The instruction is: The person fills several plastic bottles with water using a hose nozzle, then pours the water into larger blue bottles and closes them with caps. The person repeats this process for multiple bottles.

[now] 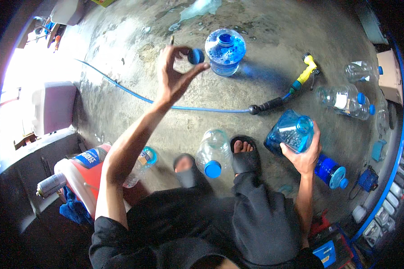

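Note:
My left hand [175, 74] is raised over the floor, its thumb and forefinger curled round a dark blue bottle cap [195, 56]. Just beyond the fingertips stands a clear, wide-bodied bottle [225, 51], open at the top, with foamy blue contents. On the right, my right hand [306, 150] grips a blue-tinted, square-sided bottle [289, 132], tilted with its uncapped mouth toward me. Between my feet a clear bottle [214, 150] with a blue cap points its neck toward me. A dark blue bottle [330, 170] lies below my right hand.
A blue hose [202, 109] crosses the concrete floor to a yellow spray nozzle [307, 69]. Several clear bottles [341, 97] lie at the right near a cardboard box [390, 74]. At left are a large jug of pink liquid [87, 179], a spray can [51, 185] and a blue cloth [75, 208].

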The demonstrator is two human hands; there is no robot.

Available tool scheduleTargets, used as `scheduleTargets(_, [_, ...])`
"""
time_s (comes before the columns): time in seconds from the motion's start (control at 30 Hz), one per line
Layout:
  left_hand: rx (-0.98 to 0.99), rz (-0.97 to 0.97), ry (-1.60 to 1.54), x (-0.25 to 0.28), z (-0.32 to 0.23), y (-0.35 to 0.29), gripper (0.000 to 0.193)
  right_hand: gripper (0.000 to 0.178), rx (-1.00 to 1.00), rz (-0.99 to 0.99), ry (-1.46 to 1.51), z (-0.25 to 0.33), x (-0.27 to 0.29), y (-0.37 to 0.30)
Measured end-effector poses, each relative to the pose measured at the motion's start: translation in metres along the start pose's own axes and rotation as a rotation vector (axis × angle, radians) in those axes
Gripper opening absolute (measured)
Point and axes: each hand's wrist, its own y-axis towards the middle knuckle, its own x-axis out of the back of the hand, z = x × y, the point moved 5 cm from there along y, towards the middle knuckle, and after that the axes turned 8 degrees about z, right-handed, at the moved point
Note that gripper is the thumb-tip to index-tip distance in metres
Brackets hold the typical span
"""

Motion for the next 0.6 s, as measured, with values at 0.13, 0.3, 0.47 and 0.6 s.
scheduleTargets(0.13, [-0.304, 0.101, 0.189, 0.005, -0.058, 0.056, 0.055, 0.113, 0.077, -0.129, -0.031, -0.023, -0.011, -0.025])
scheduleTargets(0.3, [-0.342, 0.182, 0.271, -0.009, -0.077, 0.085, 0.055, 0.116, 0.182, -0.216, -0.052, -0.050, -0.029, -0.069])
scheduleTargets(0.47, [-0.322, 0.258, 0.416, -0.007, -0.073, 0.100, 0.053, 0.114, 0.082, -0.301, 0.077, -0.077, -0.042, -0.092])
scheduleTargets(0.6, [-0.323, 0.407, 0.411, -0.015, -0.075, 0.116, 0.055, 0.114, 0.056, -0.351, 0.040, -0.082, -0.042, -0.098])
